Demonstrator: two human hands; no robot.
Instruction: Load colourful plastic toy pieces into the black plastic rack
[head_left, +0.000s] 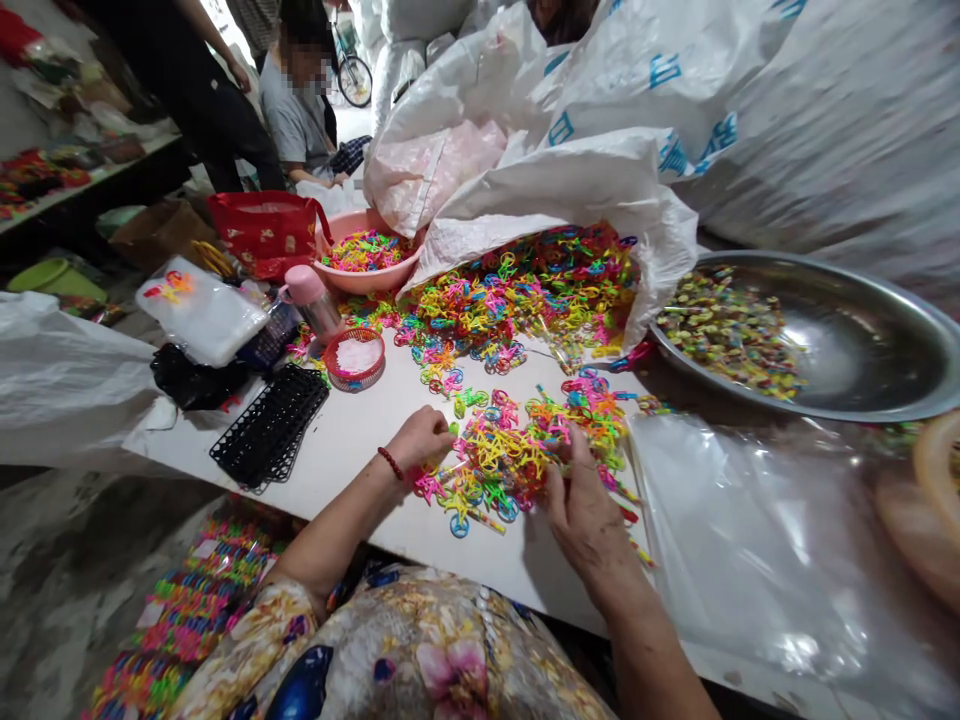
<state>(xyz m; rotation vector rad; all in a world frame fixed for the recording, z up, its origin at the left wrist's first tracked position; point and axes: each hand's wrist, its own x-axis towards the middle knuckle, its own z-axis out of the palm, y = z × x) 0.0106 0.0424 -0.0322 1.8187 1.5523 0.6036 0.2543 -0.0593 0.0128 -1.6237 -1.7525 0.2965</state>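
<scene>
A loose pile of small bright plastic pieces (499,450), many with ring or wheel shapes, is spread on the white table (349,460). My left hand (420,438), with a dark red bead bracelet (390,462) at the wrist, is at the pile's left edge. Its fingers are closed together; a bit of green shows at the tips, but what they hold is unclear. On the right side of the pile is my right hand (589,505), its thumb and forefinger apart and touching the pieces. Nothing shows as gripped in it.
Behind the pile, a white sack (555,180) spills more pieces. Steel basin (877,340) and clear plastic bags (720,530) are at right. At left are black lattice trays (270,425), a red basket (355,375), a pink-lidded flask (311,300) and a pink basin (367,280). A person (300,120) sits beyond.
</scene>
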